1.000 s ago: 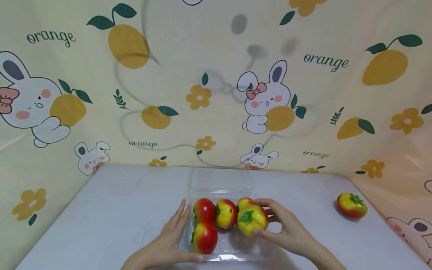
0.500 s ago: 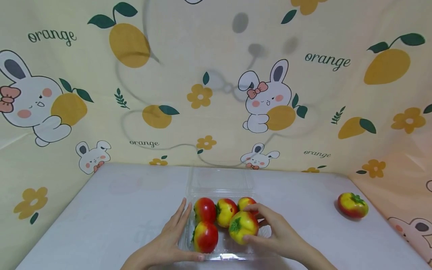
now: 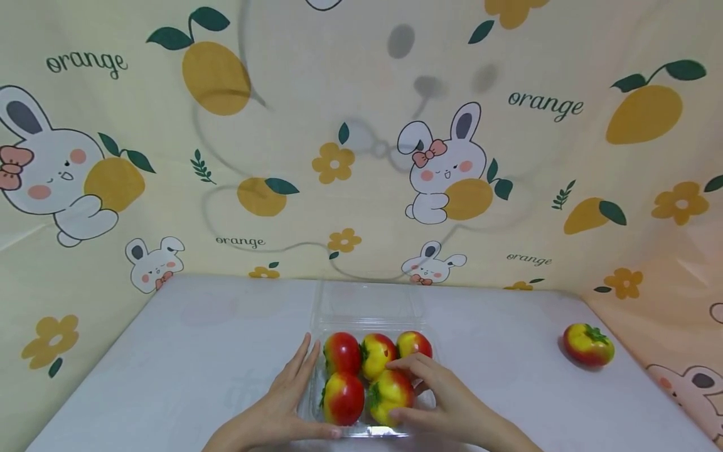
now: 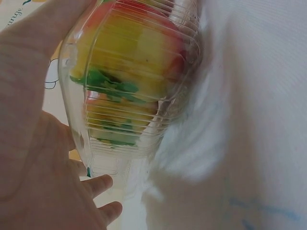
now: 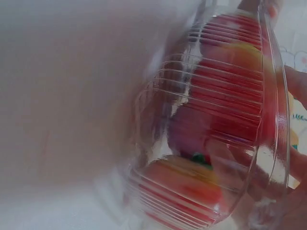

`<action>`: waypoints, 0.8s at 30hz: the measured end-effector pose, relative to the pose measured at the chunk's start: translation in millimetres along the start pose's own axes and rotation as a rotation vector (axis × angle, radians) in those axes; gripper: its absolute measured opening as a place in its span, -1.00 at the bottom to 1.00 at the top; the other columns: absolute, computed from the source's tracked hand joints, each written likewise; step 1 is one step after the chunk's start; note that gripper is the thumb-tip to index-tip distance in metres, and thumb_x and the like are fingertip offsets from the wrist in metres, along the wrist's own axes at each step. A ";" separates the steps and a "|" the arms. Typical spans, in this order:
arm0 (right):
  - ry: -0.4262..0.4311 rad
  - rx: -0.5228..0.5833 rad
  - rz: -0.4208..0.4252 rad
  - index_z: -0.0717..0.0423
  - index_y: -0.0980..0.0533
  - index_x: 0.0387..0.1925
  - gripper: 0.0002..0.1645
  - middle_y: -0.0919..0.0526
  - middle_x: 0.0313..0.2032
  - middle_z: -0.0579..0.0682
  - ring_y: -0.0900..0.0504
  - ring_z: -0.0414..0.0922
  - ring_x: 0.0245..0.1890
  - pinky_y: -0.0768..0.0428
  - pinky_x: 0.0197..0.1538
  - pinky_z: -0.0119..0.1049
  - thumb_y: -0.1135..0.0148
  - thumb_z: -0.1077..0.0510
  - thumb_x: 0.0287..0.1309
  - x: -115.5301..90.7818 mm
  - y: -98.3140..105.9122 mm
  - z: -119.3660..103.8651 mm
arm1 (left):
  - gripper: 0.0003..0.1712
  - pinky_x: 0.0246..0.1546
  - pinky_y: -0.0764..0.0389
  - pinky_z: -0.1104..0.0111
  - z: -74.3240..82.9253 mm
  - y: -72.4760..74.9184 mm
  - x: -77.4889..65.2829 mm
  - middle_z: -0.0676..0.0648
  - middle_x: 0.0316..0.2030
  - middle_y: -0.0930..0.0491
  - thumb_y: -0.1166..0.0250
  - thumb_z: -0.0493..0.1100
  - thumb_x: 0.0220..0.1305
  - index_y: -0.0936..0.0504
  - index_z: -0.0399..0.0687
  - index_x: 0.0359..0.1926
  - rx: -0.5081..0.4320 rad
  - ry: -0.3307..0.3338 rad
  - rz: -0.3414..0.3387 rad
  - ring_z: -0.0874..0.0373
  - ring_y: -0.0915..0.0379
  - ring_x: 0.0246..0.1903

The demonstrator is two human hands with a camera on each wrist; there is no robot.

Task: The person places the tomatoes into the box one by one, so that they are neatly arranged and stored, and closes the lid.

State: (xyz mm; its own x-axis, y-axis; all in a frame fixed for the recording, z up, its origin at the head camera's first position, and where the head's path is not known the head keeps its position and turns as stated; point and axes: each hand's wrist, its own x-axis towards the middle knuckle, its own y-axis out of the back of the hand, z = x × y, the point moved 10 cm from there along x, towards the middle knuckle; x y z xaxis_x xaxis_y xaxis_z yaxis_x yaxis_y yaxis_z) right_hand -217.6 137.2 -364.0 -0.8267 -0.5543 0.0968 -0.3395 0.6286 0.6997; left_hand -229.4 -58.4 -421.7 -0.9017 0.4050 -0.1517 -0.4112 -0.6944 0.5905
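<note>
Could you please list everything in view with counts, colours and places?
Table: one, white, below.
Backdrop: one, cream with rabbit and orange prints, behind and beside table.
Container: one, clear, on table.
Lid: one, clear, open behind container.
Fruits: four, red and yellow, in container, three back, one front left.
Held fruit: one, yellow and red, container's front row.
Loose fruit: one, red and yellow, table's right side.
Left hand: one, bare, at container's left side.
Right hand: one, bare, holding held fruit.
</note>
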 end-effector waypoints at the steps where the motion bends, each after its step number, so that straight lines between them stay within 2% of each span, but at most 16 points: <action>1: -0.012 0.006 -0.017 -0.14 -0.42 0.17 -0.34 -0.50 -0.03 -0.22 -0.52 -0.32 -0.14 -0.62 -0.07 -0.46 -0.38 -0.18 0.04 0.3 -1.5 0.4 | 0.42 0.01 -0.27 -0.45 0.2 0.1 -0.3 -0.08 0.53 0.41 -0.44 0.39 -0.24 0.24 0.26 0.52 0.000 -0.003 -0.001 -0.36 0.16 0.41; 4: -0.033 0.018 -0.055 -0.17 -0.42 0.19 -0.35 -0.50 0.02 -0.17 -0.53 -0.34 -0.13 -0.62 -0.05 -0.47 -0.36 -0.17 0.07 0.4 -4.3 1.6 | 0.41 0.02 -0.27 -0.45 1.1 0.2 -0.9 -0.08 0.53 0.41 -0.43 0.39 -0.22 0.24 0.26 0.52 0.004 -0.014 -0.001 -0.36 0.16 0.41; 11: 0.019 0.053 -0.068 -0.07 -0.43 0.20 -0.38 -0.53 0.05 -0.07 -0.56 -0.34 -0.13 -0.65 -0.09 -0.43 -0.34 -0.10 0.12 1.4 -6.9 -4.0 | 0.40 0.06 -0.24 -0.45 1.6 0.3 -2.1 -0.10 0.52 0.41 -0.41 0.41 -0.20 0.24 0.22 0.53 0.019 -0.043 0.000 -0.32 0.18 0.42; 19: -0.105 0.079 -0.065 -0.19 -0.47 0.15 -0.39 -0.50 0.05 -0.08 -0.55 -0.30 -0.13 -0.67 -0.13 -0.39 -0.39 -0.16 0.04 6.9 -19.4 -0.5 | 0.41 -0.02 -0.34 -0.42 -0.3 -1.1 -0.4 -0.13 0.52 0.36 -0.41 0.41 -0.22 0.25 0.27 0.52 -0.011 -0.022 -0.007 -0.36 0.15 0.40; 24: -0.118 0.061 -0.060 -0.22 -0.47 0.13 -0.39 -0.49 0.04 -0.09 -0.54 -0.27 -0.13 -0.68 -0.14 -0.37 -0.39 -0.17 0.02 7.9 -22.5 -1.1 | 0.41 -0.04 -0.38 -0.41 -2.2 -1.6 -1.0 -0.13 0.52 0.35 -0.42 0.42 -0.24 0.25 0.31 0.52 -0.027 -0.008 -0.008 -0.37 0.14 0.40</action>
State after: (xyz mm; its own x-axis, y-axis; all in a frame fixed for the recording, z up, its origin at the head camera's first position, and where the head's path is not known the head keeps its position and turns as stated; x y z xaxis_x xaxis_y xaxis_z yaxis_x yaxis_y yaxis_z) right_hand -216.0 118.0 -378.2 -0.8499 -0.5260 -0.0303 -0.4134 0.6301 0.6573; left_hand -228.2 -58.9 -424.3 -0.8973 0.4152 -0.1497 -0.4218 -0.7070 0.5676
